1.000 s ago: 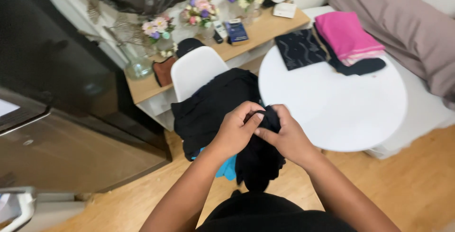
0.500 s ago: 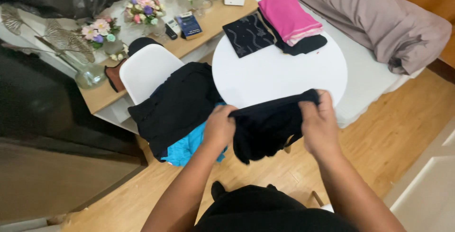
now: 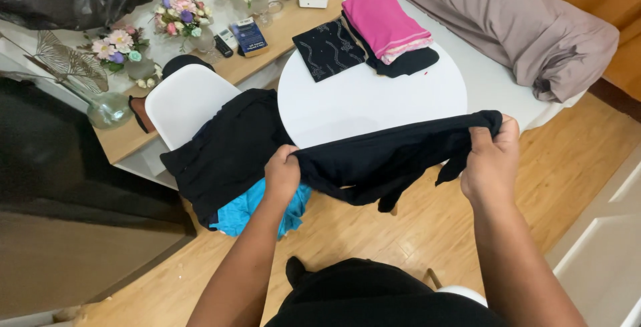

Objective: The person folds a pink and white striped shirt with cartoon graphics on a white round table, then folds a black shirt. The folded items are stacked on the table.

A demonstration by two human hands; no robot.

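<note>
I hold a black garment [image 3: 384, 157] stretched out between both hands above the near edge of a round white table [image 3: 360, 103]. My left hand [image 3: 282, 172] grips its left end. Its right end is pinched in my right hand [image 3: 491, 157], out past the table's right side. The cloth sags in the middle and a loose strip hangs below it.
A white chair [image 3: 180, 97] to the left carries a heap of black clothes [image 3: 230, 147] over a blue cloth [image 3: 247, 210]. Folded pink [image 3: 384, 23] and black patterned [image 3: 327, 48] clothes lie at the table's far side. A wooden shelf with flower vases stands behind, a bed with a grey cover at right.
My hands have moved apart, pulling the bunched black garment out wide. The view has shifted right and down, so the table sits more central.
</note>
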